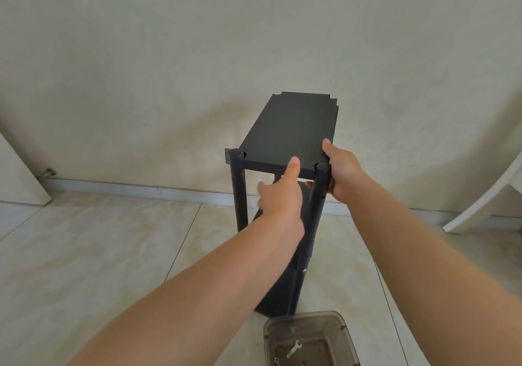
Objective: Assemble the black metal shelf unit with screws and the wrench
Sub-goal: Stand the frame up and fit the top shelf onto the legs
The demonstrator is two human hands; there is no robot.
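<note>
The black shelf unit (282, 196) stands upright on the tiled floor (99, 247) near the wall. Its top panel (291, 128) sits between two near posts. The right hand (340, 172) grips the panel's near right corner, thumb on top, fingers curled beneath beside the right post (317, 204). The left hand (282, 190) pinches the panel's front edge, thumb on top. A white wrench (293, 348) lies in a clear plastic box (310, 340) on the floor.
</note>
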